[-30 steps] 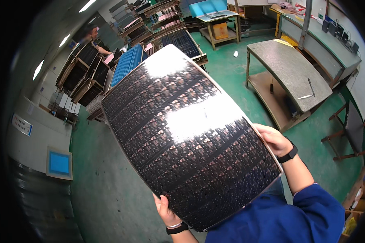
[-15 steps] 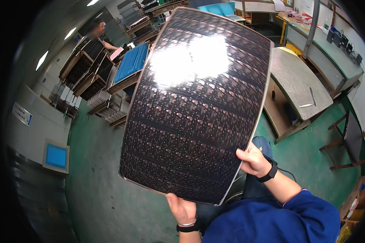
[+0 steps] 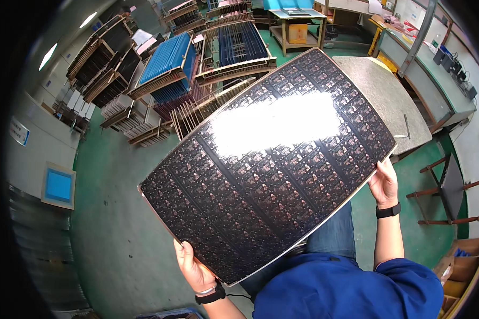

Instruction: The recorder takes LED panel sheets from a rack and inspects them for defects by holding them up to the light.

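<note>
Across the green floor [image 3: 127, 223], racks [image 3: 165, 61] stand at eleven o'clock and a table [image 3: 375, 85] at two. In the head view, a dark, shiny panel [image 3: 266, 170] fills the centre, gripped along its edge by the left hand [image 3: 195, 268] at seven o'clock and the right hand [image 3: 384, 183] at three.

The grey-topped table [image 3: 396, 98] is standing on the green floor [image 3: 117, 212], with a slim dark tool [image 3: 407, 125] and a pale tool [image 3: 401, 137] lying close together by its near right corner. Along the wall-side edge of the long bench [image 3: 443, 85], black devices [image 3: 452, 65] are standing toward the near end. The wooden table [image 3: 298, 15] farther back is bearing an orange box [image 3: 298, 34] on its lower shelf. Near its right edge, the floor is also carrying a wooden-framed chair [image 3: 451, 189].
</note>
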Available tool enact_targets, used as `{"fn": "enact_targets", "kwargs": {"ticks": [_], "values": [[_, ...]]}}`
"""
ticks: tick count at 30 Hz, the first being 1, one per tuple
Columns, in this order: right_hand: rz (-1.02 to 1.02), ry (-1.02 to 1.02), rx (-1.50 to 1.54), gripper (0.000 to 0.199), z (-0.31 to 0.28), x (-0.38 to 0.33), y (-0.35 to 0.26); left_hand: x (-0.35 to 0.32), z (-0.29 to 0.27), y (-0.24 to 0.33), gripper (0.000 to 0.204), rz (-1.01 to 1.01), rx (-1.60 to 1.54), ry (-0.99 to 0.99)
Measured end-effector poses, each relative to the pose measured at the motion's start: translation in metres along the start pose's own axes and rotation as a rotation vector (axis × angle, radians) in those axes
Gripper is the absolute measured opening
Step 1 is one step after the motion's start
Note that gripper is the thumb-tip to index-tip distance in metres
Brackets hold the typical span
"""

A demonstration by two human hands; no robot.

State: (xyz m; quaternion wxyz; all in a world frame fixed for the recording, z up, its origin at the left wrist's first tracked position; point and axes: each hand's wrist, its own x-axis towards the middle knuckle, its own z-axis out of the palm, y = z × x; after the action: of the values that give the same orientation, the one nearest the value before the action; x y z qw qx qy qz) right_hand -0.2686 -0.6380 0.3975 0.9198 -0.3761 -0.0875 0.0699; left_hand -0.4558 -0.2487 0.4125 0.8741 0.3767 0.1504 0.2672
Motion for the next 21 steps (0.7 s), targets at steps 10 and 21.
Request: {"fn": "enact_targets", "kwargs": {"ticks": [10, 21], "values": [[0.076, 0.039, -0.212, 0.056, -0.004, -0.01, 0.002, -0.001, -0.01, 0.005, 0.041, 0.06, 0.096, 0.073], [0.281, -0.158, -0.301, 0.057, 0.003, -0.006, -0.004, -0.001, -0.006, 0.01, 0.047, 0.197, 0.349, 0.177]]}}
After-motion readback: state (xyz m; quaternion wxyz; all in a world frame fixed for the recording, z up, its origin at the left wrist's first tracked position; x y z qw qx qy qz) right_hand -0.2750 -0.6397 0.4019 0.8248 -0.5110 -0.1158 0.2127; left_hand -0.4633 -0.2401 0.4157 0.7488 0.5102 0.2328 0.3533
